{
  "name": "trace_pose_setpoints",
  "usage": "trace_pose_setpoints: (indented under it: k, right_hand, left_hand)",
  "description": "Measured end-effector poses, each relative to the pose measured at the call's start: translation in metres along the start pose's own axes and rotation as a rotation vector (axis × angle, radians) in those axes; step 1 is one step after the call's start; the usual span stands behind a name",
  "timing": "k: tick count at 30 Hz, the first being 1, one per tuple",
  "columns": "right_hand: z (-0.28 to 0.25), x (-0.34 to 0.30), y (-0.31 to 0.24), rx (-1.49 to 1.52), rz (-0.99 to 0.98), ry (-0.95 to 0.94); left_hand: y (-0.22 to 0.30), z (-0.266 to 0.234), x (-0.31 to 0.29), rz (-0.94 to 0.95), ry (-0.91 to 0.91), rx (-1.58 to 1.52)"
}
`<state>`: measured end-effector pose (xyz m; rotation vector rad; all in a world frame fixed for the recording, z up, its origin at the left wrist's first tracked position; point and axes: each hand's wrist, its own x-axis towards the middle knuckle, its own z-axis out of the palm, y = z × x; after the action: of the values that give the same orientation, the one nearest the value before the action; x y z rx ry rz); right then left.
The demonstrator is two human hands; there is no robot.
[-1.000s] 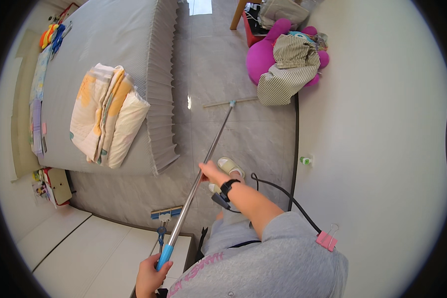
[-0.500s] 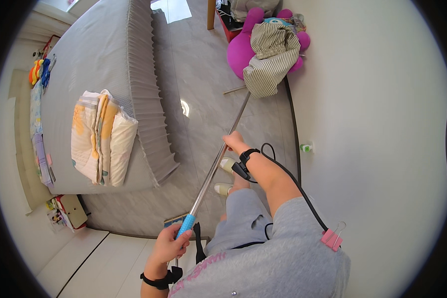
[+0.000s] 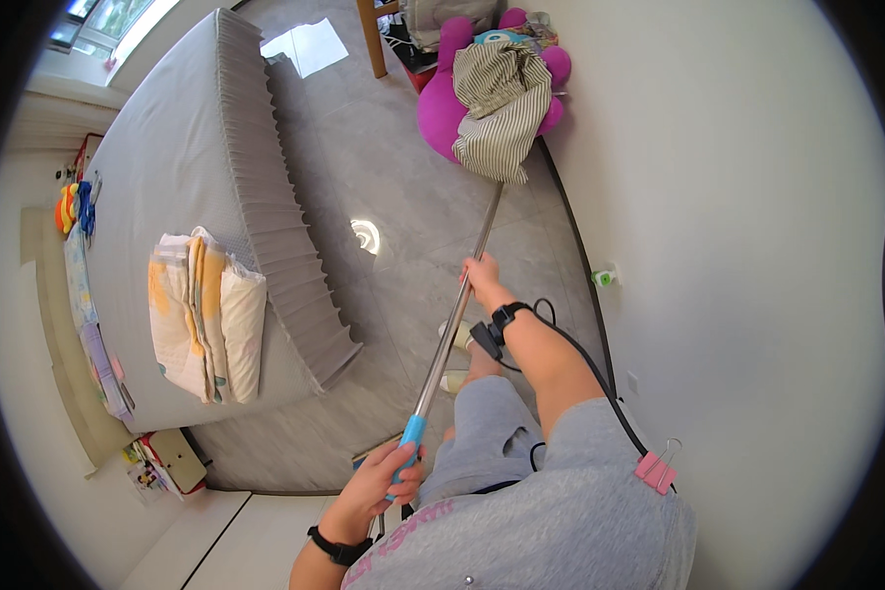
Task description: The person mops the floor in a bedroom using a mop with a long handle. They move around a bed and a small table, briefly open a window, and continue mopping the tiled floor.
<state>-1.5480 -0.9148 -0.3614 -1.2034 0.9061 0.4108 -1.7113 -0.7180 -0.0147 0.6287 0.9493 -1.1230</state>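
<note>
A long metal pole [image 3: 441, 364] with a light-blue grip slants from my waist up toward the far right of the floor. My left hand [image 3: 383, 477] is closed round the blue grip near my belly. Farther along, my right hand [image 3: 480, 277] wraps round the bare shaft. The pole's far end is hidden at the edge of a striped cloth [image 3: 501, 108], which lies draped over a purple plush toy [image 3: 441, 118]; what kind of head it has cannot be seen.
On the left stands a bed with a grey ruffled cover [image 3: 285, 265], and folded quilts [image 3: 206, 320] lie on it. A white wall [image 3: 737, 295] runs along my right, with a green-and-white plug-in device [image 3: 603, 277] low down. A wooden leg [image 3: 372, 39] stands beside the toy.
The pole and both hands have shifted right in view, and the pole stands steeper. A thin crossbar seen by its far end before is now out of sight. The whole view has turned slightly.
</note>
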Motion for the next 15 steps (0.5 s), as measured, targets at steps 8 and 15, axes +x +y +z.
trace_pose_setpoints:
  k: [8, 15]
  right_hand:
    - [-0.013, 0.004, -0.016, 0.029, 0.024, 0.028]
    - [0.002, -0.089, 0.062, 0.269, 0.150, 0.058]
  left_hand:
    - [0.032, 0.038, 0.001, -0.101, 0.213, 0.493]
    - [0.006, 0.001, -0.075, -0.107, 0.402, 0.795]
